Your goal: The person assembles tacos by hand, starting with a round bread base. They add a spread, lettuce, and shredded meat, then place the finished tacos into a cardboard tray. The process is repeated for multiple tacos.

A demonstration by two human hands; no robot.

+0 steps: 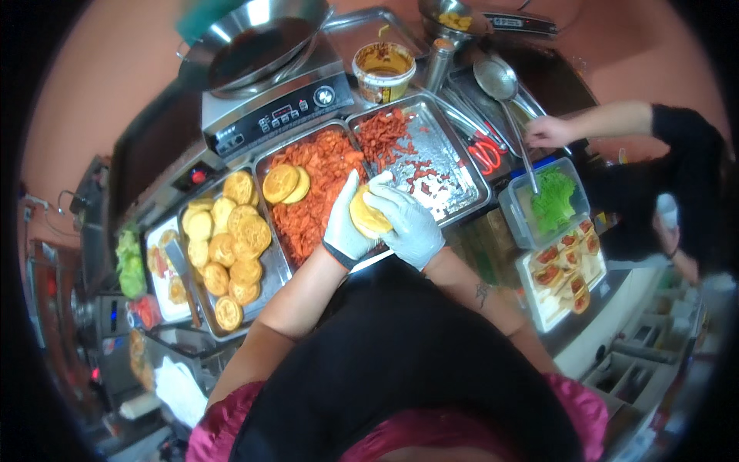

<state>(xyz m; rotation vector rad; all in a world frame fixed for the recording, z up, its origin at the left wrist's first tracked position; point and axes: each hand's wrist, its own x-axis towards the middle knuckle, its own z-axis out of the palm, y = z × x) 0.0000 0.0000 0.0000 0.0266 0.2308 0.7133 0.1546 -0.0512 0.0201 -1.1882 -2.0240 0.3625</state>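
Between my two gloved hands is a round, flat yellow bun (369,213), held above the front edge of the trays. My left hand (345,228) wraps its left side, while my right hand (409,224) presses on it from the right with the fingers over its top. Just beyond my left hand lies a tray of chopped reddish meat (304,219), with two more buns (279,183) resting on it. Past my right hand is a metal tray (454,165) holding darker shredded meat (382,137). Whether the bun is split is hidden by my gloves.
A tray of several buns (245,236) and a knife (182,273) are at left. Behind stand an induction cooker (281,112) with a wok (254,42) and a sauce tub (383,73). At right, another person's hand (548,131) is by a long-handled strainer (496,79), near lettuce (554,196) and filled buns (568,258).
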